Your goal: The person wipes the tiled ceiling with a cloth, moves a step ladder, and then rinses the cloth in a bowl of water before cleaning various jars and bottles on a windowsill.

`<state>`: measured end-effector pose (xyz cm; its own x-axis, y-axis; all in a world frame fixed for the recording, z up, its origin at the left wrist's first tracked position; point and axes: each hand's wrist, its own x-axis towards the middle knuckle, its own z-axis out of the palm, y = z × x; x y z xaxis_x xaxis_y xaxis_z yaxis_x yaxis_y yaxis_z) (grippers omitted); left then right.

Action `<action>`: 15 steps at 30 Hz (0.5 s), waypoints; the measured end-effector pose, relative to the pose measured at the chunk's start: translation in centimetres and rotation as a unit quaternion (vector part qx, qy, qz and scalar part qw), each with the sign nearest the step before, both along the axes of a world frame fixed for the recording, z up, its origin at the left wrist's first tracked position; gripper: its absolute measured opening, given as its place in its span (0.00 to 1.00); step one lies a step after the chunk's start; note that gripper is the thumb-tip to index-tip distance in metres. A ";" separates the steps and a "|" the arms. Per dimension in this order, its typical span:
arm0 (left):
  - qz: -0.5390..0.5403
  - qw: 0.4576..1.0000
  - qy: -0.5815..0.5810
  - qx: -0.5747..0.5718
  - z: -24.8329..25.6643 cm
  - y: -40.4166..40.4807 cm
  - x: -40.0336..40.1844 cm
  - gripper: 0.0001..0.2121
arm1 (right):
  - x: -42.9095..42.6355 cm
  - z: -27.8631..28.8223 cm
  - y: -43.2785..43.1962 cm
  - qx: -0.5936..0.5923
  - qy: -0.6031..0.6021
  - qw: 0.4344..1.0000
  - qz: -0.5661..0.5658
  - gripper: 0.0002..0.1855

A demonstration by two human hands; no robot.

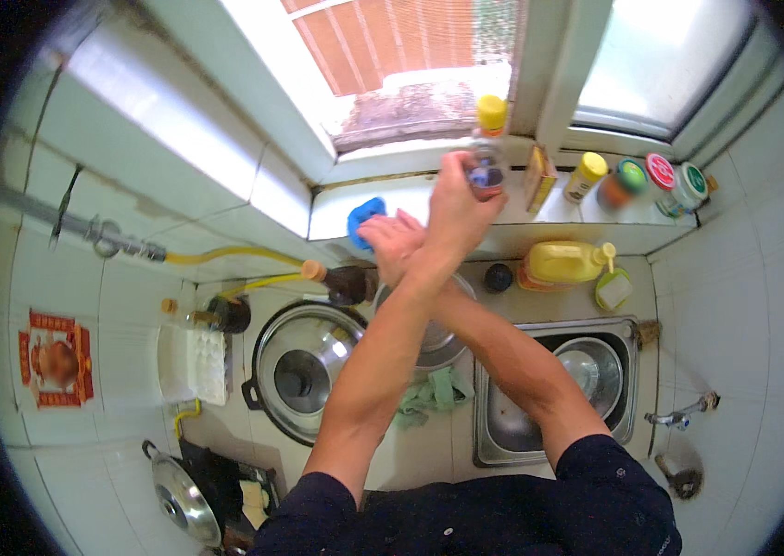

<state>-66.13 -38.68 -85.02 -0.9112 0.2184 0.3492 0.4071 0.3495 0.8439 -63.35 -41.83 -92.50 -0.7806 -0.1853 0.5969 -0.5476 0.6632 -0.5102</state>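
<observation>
My forearms cross, the left one above the right. My left hand (pixel 463 205) grips a clear bottle with a yellow cap (pixel 487 156) above the tiled window ledge (pixel 409 191); dark contents show low in it. To the left, my right hand (pixel 392 240) presses a blue cloth (pixel 365 217) on the ledge, fingers spread over its lower edge. Right of the bottle stand a small carton (pixel 539 179), a yellow-capped shaker (pixel 584 179) and several lidded jars (pixel 660 172). A round metal pot or bowl (pixel 444 340) lies partly hidden beneath my arms.
A large lidded wok (pixel 274 354) and dark bottles (pixel 347 285) sit left on the counter. A green cloth (pixel 437 396) lies near a steel sink (pixel 503 445) holding a metal basin (pixel 590 379). Behind it are a yellow jug (pixel 559 264) and a black round object (pixel 498 277).
</observation>
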 end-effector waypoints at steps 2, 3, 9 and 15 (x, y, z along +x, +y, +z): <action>-0.011 1.000 0.004 0.011 -0.6 1.6 -0.2 0.31 | 0.1 -1.1 1.6 0.007 -0.003 0.999 -0.050 0.17; -0.016 1.000 0.001 0.026 -0.7 1.6 -0.3 0.31 | 0.5 -0.8 1.4 0.000 0.000 0.998 -0.067 0.18; 0.010 0.998 0.061 0.034 -0.2 0.2 0.5 0.37 | -0.1 -0.8 0.8 -0.064 0.035 0.995 -0.064 0.20; 0.117 0.981 0.144 0.061 4.1 -10.9 8.0 0.40 | -3.1 6.2 -1.7 -0.384 -0.215 0.898 0.015 0.18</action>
